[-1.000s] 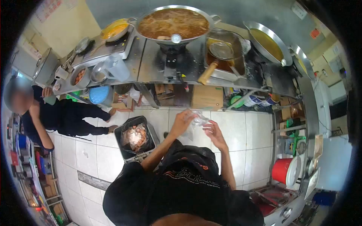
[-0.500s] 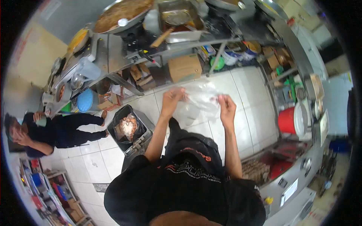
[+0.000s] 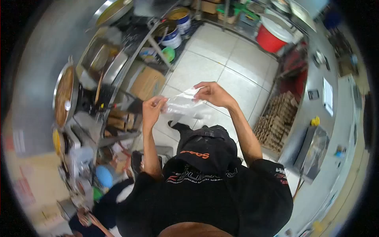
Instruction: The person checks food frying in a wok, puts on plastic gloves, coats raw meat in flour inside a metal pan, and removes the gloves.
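A clear plastic bag (image 3: 182, 106) is stretched between my two hands, above the tiled floor and in front of my body. My left hand (image 3: 153, 110) pinches its left edge between thumb and fingers. At the upper right corner my right hand (image 3: 212, 94) grips it, thumb against the curled fingers. The bag hangs thin and see-through below the hands, with pale glare along its top. Whether its mouth is parted I cannot tell.
A steel stove counter (image 3: 130, 67) runs along the left, with a large pan (image 3: 65, 94) on it. Underneath is a cardboard box (image 3: 147, 83). A red bucket (image 3: 271, 38) and stacked egg trays (image 3: 277, 120) stand at the right. Another person's hand (image 3: 87, 218) shows at lower left.
My body and view have turned to the right. The bag is still between both hands, now held more slanted, with the right hand higher. The bin has mostly gone behind my left arm.
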Demonstrator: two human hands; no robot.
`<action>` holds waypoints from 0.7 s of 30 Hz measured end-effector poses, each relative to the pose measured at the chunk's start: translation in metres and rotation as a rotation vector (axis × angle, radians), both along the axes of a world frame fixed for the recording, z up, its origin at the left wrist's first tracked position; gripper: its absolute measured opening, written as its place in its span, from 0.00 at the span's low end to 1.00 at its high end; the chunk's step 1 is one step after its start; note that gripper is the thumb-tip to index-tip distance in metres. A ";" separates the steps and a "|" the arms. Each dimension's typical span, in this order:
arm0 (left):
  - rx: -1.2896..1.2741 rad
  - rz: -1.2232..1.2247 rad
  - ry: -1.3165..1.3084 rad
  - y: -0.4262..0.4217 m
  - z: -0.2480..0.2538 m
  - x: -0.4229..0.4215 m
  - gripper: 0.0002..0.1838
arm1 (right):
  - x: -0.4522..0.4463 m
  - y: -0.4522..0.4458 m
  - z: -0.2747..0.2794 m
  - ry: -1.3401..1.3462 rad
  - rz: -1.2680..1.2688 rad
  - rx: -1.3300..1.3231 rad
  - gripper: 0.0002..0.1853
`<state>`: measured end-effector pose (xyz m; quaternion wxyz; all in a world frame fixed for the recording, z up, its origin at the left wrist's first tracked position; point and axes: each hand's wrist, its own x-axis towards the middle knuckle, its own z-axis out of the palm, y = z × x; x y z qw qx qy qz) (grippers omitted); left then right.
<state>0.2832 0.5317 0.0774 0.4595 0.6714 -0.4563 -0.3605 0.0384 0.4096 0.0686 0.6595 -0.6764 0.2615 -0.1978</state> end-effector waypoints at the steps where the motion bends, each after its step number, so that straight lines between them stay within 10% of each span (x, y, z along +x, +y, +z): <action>1: -0.028 -0.015 -0.057 -0.008 0.005 -0.006 0.08 | -0.009 0.000 -0.004 -0.008 -0.051 -0.007 0.17; 9: -0.351 0.449 -0.803 -0.007 -0.003 -0.068 0.14 | -0.002 0.045 -0.047 -0.229 -0.227 0.265 0.17; 14: -0.121 0.110 -0.400 0.046 -0.065 -0.086 0.12 | 0.029 0.076 -0.053 -0.325 -0.235 0.330 0.16; 16: 0.047 0.044 0.224 0.046 -0.075 -0.090 0.10 | 0.039 0.073 -0.049 -0.287 -0.213 0.350 0.15; 21: -0.142 0.262 0.039 0.057 -0.067 -0.042 0.07 | 0.065 0.051 -0.048 -0.170 -0.066 0.165 0.15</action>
